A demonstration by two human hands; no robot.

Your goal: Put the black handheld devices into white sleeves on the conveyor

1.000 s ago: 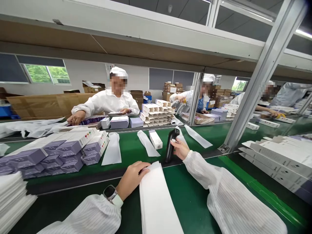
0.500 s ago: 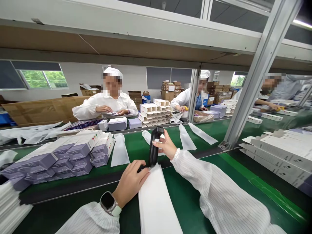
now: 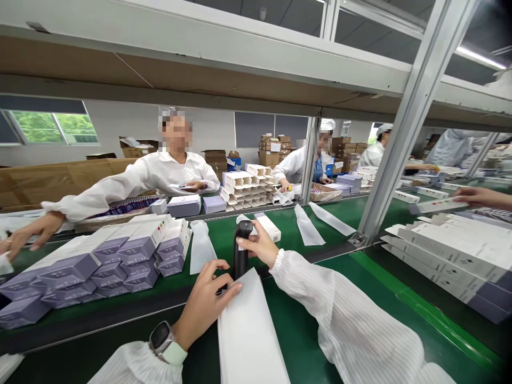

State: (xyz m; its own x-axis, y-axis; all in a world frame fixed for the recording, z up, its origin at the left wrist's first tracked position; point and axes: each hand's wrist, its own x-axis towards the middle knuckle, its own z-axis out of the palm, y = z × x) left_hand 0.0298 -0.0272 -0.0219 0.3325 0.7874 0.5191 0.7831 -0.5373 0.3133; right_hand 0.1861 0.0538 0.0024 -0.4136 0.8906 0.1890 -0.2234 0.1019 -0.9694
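Observation:
My right hand (image 3: pixel 262 246) grips a black handheld device (image 3: pixel 241 248) by its top and holds it upright, its lower end at the mouth of a long white pouch (image 3: pixel 248 330). The pouch lies flat on the green table in front of me. My left hand (image 3: pixel 206 301), with a watch on its wrist, pinches the pouch's far end at the opening, fingers curled on the edge. Both my sleeves are white with fine stripes.
Stacked purple-and-white boxes (image 3: pixel 116 250) sit on the green conveyor (image 3: pixel 216 234) at left, with loose white pouches (image 3: pixel 306 229) and a small white box (image 3: pixel 269 226) farther on. Flat white cartons (image 3: pixel 452 256) lie at right. A slanted metal post (image 3: pixel 400 133) stands right. People in white work opposite; one person's arm (image 3: pixel 80 200) reaches left.
My right hand has brought the black device left and toward me, down to the pouch's opening. My left hand has shifted on the pouch's end. The person opposite has stretched an arm out leftward.

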